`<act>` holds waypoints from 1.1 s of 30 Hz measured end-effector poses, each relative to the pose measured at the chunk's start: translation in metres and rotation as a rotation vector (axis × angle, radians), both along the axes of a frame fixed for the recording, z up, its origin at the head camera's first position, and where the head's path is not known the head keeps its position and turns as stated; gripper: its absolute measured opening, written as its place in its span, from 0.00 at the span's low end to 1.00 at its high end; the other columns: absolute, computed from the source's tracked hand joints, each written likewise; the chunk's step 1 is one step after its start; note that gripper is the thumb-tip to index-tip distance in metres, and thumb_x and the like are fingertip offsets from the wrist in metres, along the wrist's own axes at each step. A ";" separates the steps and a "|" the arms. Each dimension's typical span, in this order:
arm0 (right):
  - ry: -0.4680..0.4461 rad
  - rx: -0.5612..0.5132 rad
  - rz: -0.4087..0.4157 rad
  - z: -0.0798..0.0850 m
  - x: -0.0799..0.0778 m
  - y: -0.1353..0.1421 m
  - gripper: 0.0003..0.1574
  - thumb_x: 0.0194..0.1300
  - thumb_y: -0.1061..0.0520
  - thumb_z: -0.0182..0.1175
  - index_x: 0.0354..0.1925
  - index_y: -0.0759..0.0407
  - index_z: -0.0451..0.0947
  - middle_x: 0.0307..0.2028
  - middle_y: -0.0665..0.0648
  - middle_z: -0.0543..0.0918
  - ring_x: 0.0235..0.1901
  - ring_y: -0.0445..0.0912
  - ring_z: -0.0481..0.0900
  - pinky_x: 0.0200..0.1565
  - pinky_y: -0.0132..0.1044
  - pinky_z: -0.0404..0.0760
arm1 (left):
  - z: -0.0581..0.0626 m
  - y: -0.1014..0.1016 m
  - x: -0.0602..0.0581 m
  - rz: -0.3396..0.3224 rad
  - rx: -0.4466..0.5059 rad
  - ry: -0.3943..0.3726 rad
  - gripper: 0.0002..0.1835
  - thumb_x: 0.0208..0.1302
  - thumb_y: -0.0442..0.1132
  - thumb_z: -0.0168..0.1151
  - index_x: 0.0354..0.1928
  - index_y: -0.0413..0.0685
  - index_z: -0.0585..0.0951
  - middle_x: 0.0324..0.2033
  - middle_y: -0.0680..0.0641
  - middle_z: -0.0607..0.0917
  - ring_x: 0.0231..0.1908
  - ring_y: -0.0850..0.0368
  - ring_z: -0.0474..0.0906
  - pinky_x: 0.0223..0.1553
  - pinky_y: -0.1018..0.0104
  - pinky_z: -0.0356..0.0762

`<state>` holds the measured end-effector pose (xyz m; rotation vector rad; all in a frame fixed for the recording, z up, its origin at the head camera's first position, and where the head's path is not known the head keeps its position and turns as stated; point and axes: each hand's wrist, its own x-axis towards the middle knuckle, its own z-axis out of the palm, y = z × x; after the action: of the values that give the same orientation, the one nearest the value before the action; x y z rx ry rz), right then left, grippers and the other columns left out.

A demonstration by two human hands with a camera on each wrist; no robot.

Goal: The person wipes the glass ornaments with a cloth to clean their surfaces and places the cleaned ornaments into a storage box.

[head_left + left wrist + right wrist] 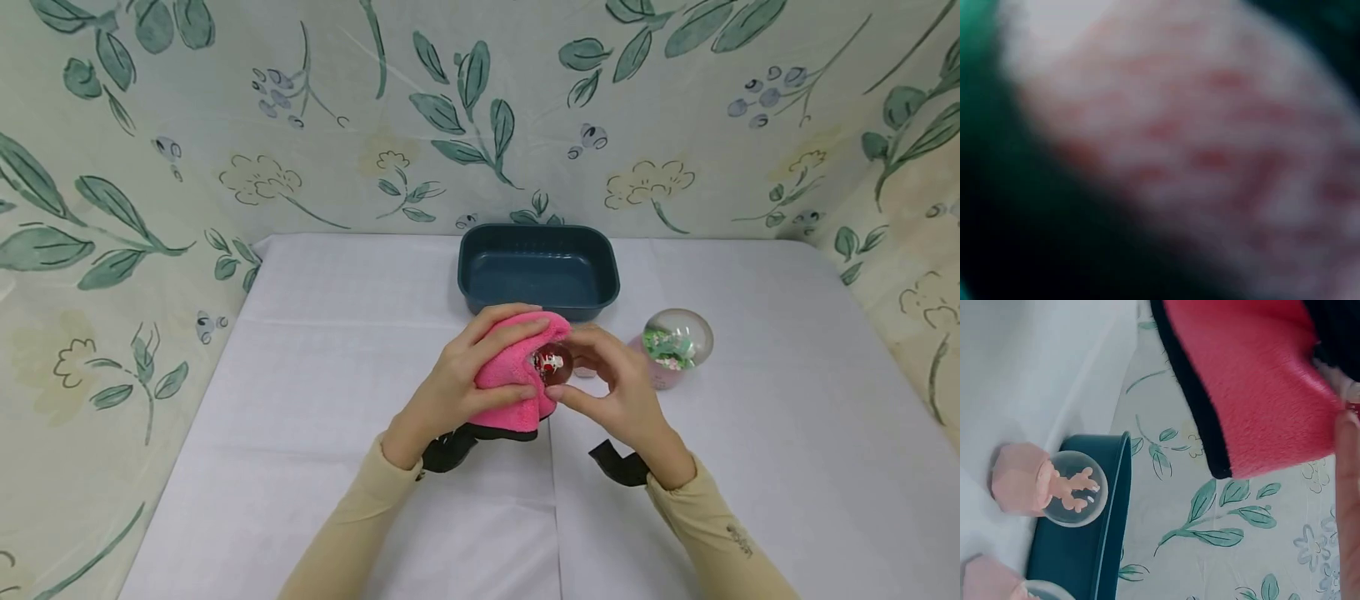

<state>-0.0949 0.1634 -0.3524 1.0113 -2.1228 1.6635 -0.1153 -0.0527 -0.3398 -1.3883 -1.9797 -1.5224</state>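
Observation:
A pink cloth point(506, 371) with black edging wraps a small snow globe point(556, 364) that has a red and white figure inside. My left hand point(457, 375) grips the cloth around the globe, fingers over the top and thumb below. The thumb and fingers of my right hand point(618, 379) hold the globe's exposed side. In the right wrist view, the cloth point(1254, 394) hangs with its dark border, and a finger point(1349, 487) shows at the right edge. The left wrist view is a close blur of pinkish, red-flecked surface.
A dark teal basin point(538, 267) stands behind the hands. To the right is a snow globe point(675, 346) with green contents and a pink base. Another snow globe point(1054, 484), with a pink figure, shows in the right wrist view. Floral fabric point(465, 108) surrounds the white-covered table point(330, 350).

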 end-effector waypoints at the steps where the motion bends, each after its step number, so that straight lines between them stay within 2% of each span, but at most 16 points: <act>1: 0.004 -0.008 -0.020 0.000 0.000 -0.001 0.35 0.58 0.46 0.67 0.49 0.74 0.72 0.41 0.58 0.79 0.34 0.42 0.78 0.40 0.29 0.81 | 0.000 0.001 0.000 -0.003 0.000 0.003 0.31 0.59 0.42 0.68 0.62 0.38 0.70 0.61 0.39 0.68 0.62 0.47 0.64 0.52 0.61 0.76; 3: -0.044 -0.057 -0.047 -0.001 0.003 -0.003 0.31 0.59 0.48 0.68 0.44 0.75 0.73 0.39 0.57 0.81 0.33 0.41 0.79 0.38 0.30 0.81 | 0.001 0.002 0.001 -0.004 -0.006 0.016 0.30 0.62 0.46 0.64 0.62 0.39 0.70 0.61 0.39 0.67 0.61 0.48 0.65 0.53 0.61 0.75; 5: -0.166 -0.124 -0.069 0.000 0.006 -0.007 0.22 0.62 0.55 0.66 0.41 0.74 0.73 0.36 0.56 0.81 0.30 0.42 0.79 0.35 0.29 0.81 | 0.001 0.004 0.001 0.000 -0.021 0.030 0.30 0.63 0.47 0.64 0.62 0.39 0.69 0.61 0.40 0.67 0.61 0.48 0.65 0.54 0.62 0.74; 8: -0.353 -0.183 -0.111 0.003 0.011 -0.012 0.09 0.63 0.65 0.59 0.37 0.73 0.71 0.32 0.57 0.81 0.25 0.43 0.77 0.28 0.31 0.80 | 0.000 0.005 0.002 0.011 -0.034 0.037 0.32 0.59 0.41 0.69 0.63 0.40 0.70 0.61 0.40 0.67 0.61 0.49 0.65 0.55 0.62 0.73; 10: -0.423 -0.156 -0.144 0.008 0.013 -0.014 0.05 0.63 0.67 0.56 0.36 0.70 0.71 0.30 0.58 0.80 0.23 0.44 0.76 0.27 0.31 0.79 | -0.001 0.005 0.002 0.017 -0.021 0.027 0.33 0.54 0.36 0.72 0.62 0.39 0.70 0.61 0.40 0.68 0.61 0.48 0.65 0.54 0.62 0.74; 12: -0.407 -0.107 -0.151 0.012 0.014 -0.014 0.07 0.63 0.67 0.58 0.40 0.70 0.72 0.34 0.59 0.80 0.28 0.45 0.79 0.32 0.31 0.81 | -0.002 0.004 0.001 0.026 0.000 0.015 0.34 0.52 0.34 0.73 0.61 0.38 0.71 0.60 0.40 0.68 0.61 0.48 0.65 0.53 0.62 0.75; 15: -0.311 -0.074 -0.110 0.016 0.014 -0.013 0.24 0.58 0.72 0.62 0.54 0.68 0.70 0.47 0.60 0.77 0.39 0.47 0.80 0.43 0.31 0.80 | -0.001 0.001 0.000 0.038 0.017 0.014 0.35 0.49 0.32 0.74 0.61 0.39 0.72 0.60 0.39 0.69 0.61 0.46 0.65 0.51 0.61 0.76; 17: -0.214 -0.060 -0.069 0.015 0.012 -0.012 0.34 0.54 0.74 0.64 0.60 0.68 0.67 0.52 0.61 0.74 0.44 0.48 0.79 0.47 0.33 0.79 | 0.001 -0.002 -0.001 0.039 0.011 0.025 0.35 0.49 0.32 0.74 0.61 0.40 0.72 0.60 0.39 0.68 0.61 0.46 0.65 0.51 0.62 0.77; 19: -0.128 -0.055 -0.044 0.012 0.011 -0.010 0.35 0.55 0.69 0.68 0.60 0.69 0.67 0.52 0.61 0.74 0.43 0.47 0.78 0.47 0.32 0.79 | 0.002 -0.003 0.000 0.033 0.002 0.044 0.34 0.50 0.32 0.74 0.61 0.41 0.72 0.61 0.39 0.68 0.61 0.46 0.64 0.51 0.62 0.76; 21: -0.050 -0.045 -0.055 0.008 0.010 -0.010 0.30 0.58 0.59 0.69 0.55 0.71 0.71 0.48 0.60 0.76 0.42 0.45 0.79 0.46 0.32 0.80 | 0.002 -0.003 0.001 0.025 -0.002 0.066 0.31 0.56 0.38 0.71 0.62 0.41 0.71 0.61 0.39 0.67 0.62 0.46 0.64 0.52 0.62 0.76; 23: -0.010 -0.058 -0.073 0.004 0.009 -0.011 0.31 0.59 0.50 0.68 0.48 0.74 0.73 0.42 0.59 0.78 0.39 0.43 0.79 0.44 0.31 0.80 | 0.002 -0.002 0.002 0.022 -0.003 0.086 0.28 0.61 0.44 0.65 0.61 0.41 0.72 0.61 0.39 0.67 0.62 0.46 0.64 0.52 0.61 0.76; 25: -0.041 -0.103 -0.091 0.002 0.009 -0.013 0.30 0.60 0.48 0.66 0.44 0.75 0.73 0.39 0.58 0.79 0.37 0.43 0.80 0.41 0.31 0.81 | 0.001 -0.001 0.003 0.025 -0.008 0.101 0.28 0.64 0.48 0.62 0.61 0.40 0.72 0.61 0.39 0.67 0.62 0.46 0.65 0.53 0.61 0.75; 30: -0.304 -0.201 -0.130 0.004 0.014 -0.019 0.10 0.62 0.66 0.61 0.40 0.72 0.74 0.34 0.59 0.81 0.28 0.44 0.80 0.33 0.33 0.82 | -0.004 0.000 0.004 0.035 -0.012 0.102 0.28 0.60 0.41 0.68 0.59 0.37 0.73 0.61 0.39 0.68 0.61 0.46 0.66 0.54 0.60 0.74; 32: -0.362 -0.190 -0.140 0.006 0.016 -0.019 0.09 0.61 0.70 0.59 0.42 0.70 0.74 0.35 0.60 0.80 0.27 0.45 0.80 0.33 0.33 0.82 | -0.005 0.000 0.003 0.039 -0.003 0.101 0.28 0.58 0.39 0.69 0.59 0.36 0.74 0.61 0.39 0.69 0.61 0.46 0.66 0.54 0.60 0.74; 33: -0.362 -0.167 -0.145 0.007 0.016 -0.018 0.12 0.60 0.71 0.59 0.45 0.69 0.74 0.36 0.60 0.79 0.29 0.45 0.80 0.35 0.33 0.82 | -0.006 0.000 0.003 0.042 0.001 0.105 0.28 0.58 0.39 0.69 0.59 0.36 0.74 0.60 0.39 0.69 0.61 0.45 0.66 0.54 0.60 0.74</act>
<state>-0.0786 0.1451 -0.3457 0.5249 -2.1570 2.0310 -0.1124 -0.0530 -0.3454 -1.3876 -1.9328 -1.4024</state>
